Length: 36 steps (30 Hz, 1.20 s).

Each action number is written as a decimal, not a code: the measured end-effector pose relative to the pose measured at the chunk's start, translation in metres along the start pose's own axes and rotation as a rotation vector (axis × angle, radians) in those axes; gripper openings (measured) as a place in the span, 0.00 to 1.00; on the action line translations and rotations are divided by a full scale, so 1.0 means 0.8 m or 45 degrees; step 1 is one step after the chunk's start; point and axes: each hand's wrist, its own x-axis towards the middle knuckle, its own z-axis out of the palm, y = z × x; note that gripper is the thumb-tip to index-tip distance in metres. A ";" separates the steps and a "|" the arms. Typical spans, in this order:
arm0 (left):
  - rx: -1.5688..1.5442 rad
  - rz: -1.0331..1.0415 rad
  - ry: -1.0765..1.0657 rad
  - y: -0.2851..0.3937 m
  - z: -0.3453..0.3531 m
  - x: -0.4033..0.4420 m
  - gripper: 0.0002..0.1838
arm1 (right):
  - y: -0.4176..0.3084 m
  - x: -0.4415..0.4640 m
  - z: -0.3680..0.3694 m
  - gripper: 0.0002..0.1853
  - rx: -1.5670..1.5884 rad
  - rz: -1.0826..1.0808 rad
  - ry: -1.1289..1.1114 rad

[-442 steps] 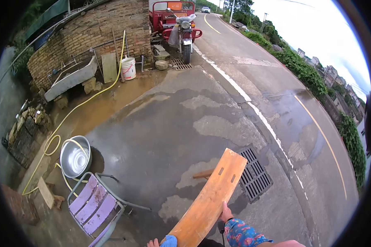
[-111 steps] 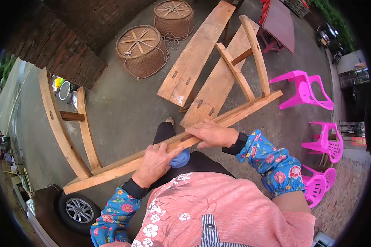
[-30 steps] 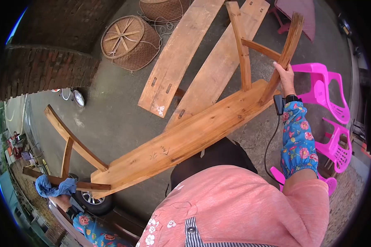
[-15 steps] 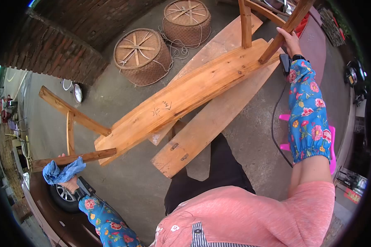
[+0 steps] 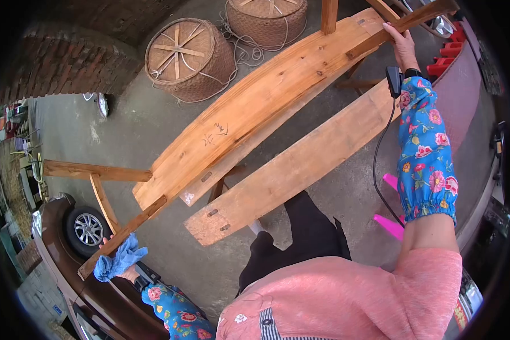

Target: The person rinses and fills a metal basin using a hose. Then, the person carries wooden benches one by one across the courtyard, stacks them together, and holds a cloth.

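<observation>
A wooden bench (image 5: pixel 260 105) with dark handwritten characters on its board hangs upside down across the view, legs pointing up and outward. My left hand (image 5: pixel 128 273) is closed around a leg at the near-left end, and a crumpled blue cloth (image 5: pixel 122 258) lies between palm and wood. At the far-right end my right hand (image 5: pixel 402 50) grips another leg, fingers wrapped over its edge. Below the bench, a second bench (image 5: pixel 294 161) with a paler, worn top stands on the floor in front of my legs. Another pale bench (image 5: pixel 255 141) is partly hidden beneath the held one.
Two woven baskets (image 5: pixel 190 62) tied with cord stand on the concrete at the back. A brown car (image 5: pixel 79 266) is close on my left. Pink plastic legs (image 5: pixel 388 225) show at right, near a black cable (image 5: pixel 378 170). A brick wall (image 5: pixel 62 68) rises back left.
The held bench has tilted and shifted in my hands, its left leg swinging nearer to me. My left hand has come inward with the cloth. The view has also moved.
</observation>
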 end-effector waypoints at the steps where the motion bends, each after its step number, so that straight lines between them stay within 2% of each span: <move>1: -0.026 0.056 0.038 -0.001 -0.002 -0.010 0.31 | 0.002 -0.006 -0.011 0.29 -0.019 0.023 0.005; 6: 0.055 0.200 -0.105 -0.001 -0.069 -0.008 0.33 | -0.001 -0.044 -0.014 0.31 -0.104 0.183 0.074; 12: 0.130 0.141 -0.192 -0.010 -0.086 -0.056 0.36 | 0.045 -0.059 -0.016 0.31 -0.300 0.453 0.181; 13: 0.116 0.138 -0.208 -0.012 -0.104 -0.050 0.36 | 0.056 -0.085 -0.020 0.32 -0.403 0.429 0.260; 17: 0.106 0.111 -0.207 -0.018 -0.114 -0.049 0.38 | 0.069 -0.136 0.009 0.33 -0.539 0.529 0.144; 18: 0.106 0.098 -0.206 -0.019 -0.115 -0.050 0.39 | 0.085 -0.159 0.015 0.33 -0.478 0.576 0.029; 19: 0.105 0.095 -0.203 -0.022 -0.116 -0.052 0.39 | 0.085 -0.197 0.031 0.30 -0.372 0.655 -0.155; 20: 0.106 0.086 -0.210 -0.021 -0.116 -0.051 0.40 | 0.109 -0.235 0.042 0.26 -0.378 0.764 -0.219; 23: 0.078 0.067 -0.249 -0.027 -0.120 -0.041 0.41 | 0.160 -0.385 0.082 0.19 -0.505 1.022 -0.463; 25: 0.078 0.048 -0.290 -0.033 -0.116 -0.039 0.42 | 0.191 -0.492 0.093 0.18 -0.586 1.100 -0.721; 26: 0.092 0.043 -0.312 -0.034 -0.113 -0.038 0.43 | 0.180 -0.539 0.103 0.18 -0.649 1.090 -0.948; 27: 0.235 0.083 -0.292 -0.038 -0.100 -0.041 0.43 | 0.152 -0.572 0.123 0.16 -0.704 1.238 -1.068; 30: 0.238 0.047 -0.322 -0.033 -0.114 -0.027 0.41 | 0.131 -0.675 0.131 0.16 -0.665 1.146 -1.473; 32: 0.124 -0.175 -0.077 -0.026 -0.119 -0.035 0.38 | 0.112 -0.725 0.121 0.15 -0.771 0.753 -1.600; 33: 0.081 -0.178 -0.085 -0.020 -0.111 -0.063 0.33 | 0.090 -0.743 0.116 0.15 -0.852 0.580 -1.663; 34: 0.056 -0.194 -0.105 -0.036 -0.131 -0.046 0.33 | 0.090 -0.752 0.136 0.15 -0.938 0.431 -1.747; 36: 0.034 -0.367 -0.237 -0.043 -0.176 -0.058 0.30 | 0.060 -0.773 0.151 0.14 -1.008 0.389 -1.782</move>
